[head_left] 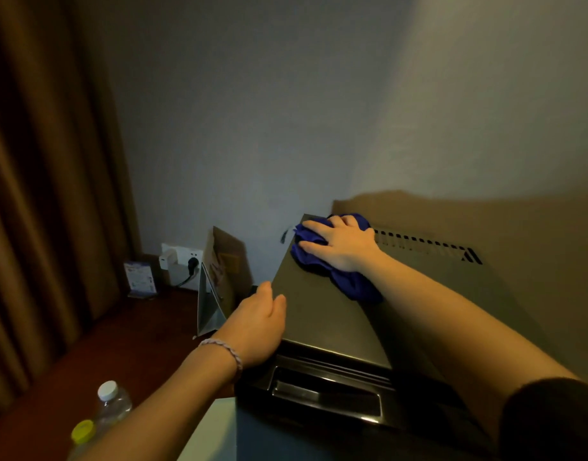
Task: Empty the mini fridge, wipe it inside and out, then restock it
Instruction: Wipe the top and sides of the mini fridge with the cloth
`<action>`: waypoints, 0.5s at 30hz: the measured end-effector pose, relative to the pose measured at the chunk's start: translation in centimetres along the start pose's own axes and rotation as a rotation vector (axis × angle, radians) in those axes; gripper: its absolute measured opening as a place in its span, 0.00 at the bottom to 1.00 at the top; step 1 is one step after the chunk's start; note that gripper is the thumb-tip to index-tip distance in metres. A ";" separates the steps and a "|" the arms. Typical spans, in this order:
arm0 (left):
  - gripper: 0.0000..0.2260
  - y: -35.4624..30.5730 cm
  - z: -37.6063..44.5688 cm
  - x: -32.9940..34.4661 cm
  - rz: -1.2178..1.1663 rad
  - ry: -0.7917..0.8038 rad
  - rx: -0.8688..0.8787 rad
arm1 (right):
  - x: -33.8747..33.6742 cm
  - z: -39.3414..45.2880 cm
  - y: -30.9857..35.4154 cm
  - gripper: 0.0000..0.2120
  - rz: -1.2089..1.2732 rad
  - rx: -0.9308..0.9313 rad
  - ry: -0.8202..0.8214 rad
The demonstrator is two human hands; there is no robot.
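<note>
The dark mini fridge (319,314) stands against the wall, seen from above, its door handle recess at the near edge. A crumpled blue cloth (352,284) lies on the far part of its top. My right hand (339,242) presses flat on the cloth with fingers spread. At the top's left edge rests my left hand (256,324), its fingers bent over the side. A clear bottle with a white cap (111,402) and a bottle with a yellow cap (83,430) stand at the lower left.
A paper bag (219,281) stands left of the fridge on the dark wooden surface (113,341). Behind it is a wall socket with a charger and plug (181,257) and a small card stand (141,277). Brown curtains (36,194) hang at the left.
</note>
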State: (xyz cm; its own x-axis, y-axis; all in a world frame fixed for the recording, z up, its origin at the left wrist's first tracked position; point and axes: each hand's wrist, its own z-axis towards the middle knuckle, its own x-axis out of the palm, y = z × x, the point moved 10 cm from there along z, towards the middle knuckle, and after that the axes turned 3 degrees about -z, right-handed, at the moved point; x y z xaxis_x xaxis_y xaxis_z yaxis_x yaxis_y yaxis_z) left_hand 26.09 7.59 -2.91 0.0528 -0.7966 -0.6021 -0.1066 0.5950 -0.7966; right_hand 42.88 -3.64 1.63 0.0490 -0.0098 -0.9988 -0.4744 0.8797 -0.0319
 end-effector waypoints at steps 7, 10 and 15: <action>0.13 0.5 -0.1 -0.3 -0.075 -0.040 -0.015 | -0.3 -3.7 2.2 0.27 -0.062 -0.112 -0.009; 0.14 0.8 0.0 -0.5 -0.084 -0.066 -0.021 | -0.7 -8.0 3.4 0.26 -0.074 -0.214 -0.046; 0.13 1.0 0.0 -0.5 -0.058 -0.077 -0.031 | -0.5 -12.8 3.9 0.26 -0.058 -0.254 -0.011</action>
State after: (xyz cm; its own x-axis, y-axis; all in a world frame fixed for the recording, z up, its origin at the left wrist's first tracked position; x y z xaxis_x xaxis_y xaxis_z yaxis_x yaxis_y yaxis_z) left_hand 25.99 8.61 -3.39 0.1355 -0.8187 -0.5580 -0.1316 0.5433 -0.8292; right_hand 29.72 -6.27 1.49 0.0915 -0.0504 -0.9945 -0.6759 0.7303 -0.0992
